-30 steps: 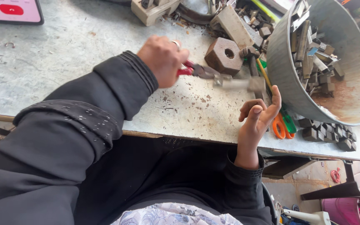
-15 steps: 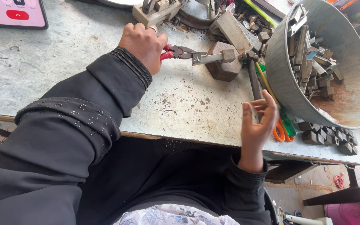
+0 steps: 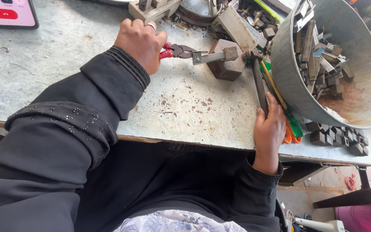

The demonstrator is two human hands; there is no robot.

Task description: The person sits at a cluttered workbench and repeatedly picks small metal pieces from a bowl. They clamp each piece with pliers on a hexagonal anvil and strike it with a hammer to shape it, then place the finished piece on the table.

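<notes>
My left hand (image 3: 141, 42) grips red-handled pliers (image 3: 177, 51) whose jaws clamp a small grey metal bracket (image 3: 213, 56). The bracket lies across a rusty brown metal block (image 3: 225, 68) on the worn bench. My right hand (image 3: 269, 129) rests near the bench's front edge with its fingers wrapped on the dark handle of a hammer (image 3: 257, 77), whose head lies beside the block. Both arms wear black sleeves.
A large grey metal basin (image 3: 297, 86) full of small metal pieces stands at the right. Orange-handled scissors (image 3: 289, 135) and a green-handled tool (image 3: 295, 126) lie under its rim. Loose metal blocks (image 3: 336, 139) sit at the front right; a phone (image 3: 7, 13) lies far left.
My left hand carried the pliers and bracket up and left onto the block. My right hand, first raised with fingers spread, dropped and closed on the hammer handle.
</notes>
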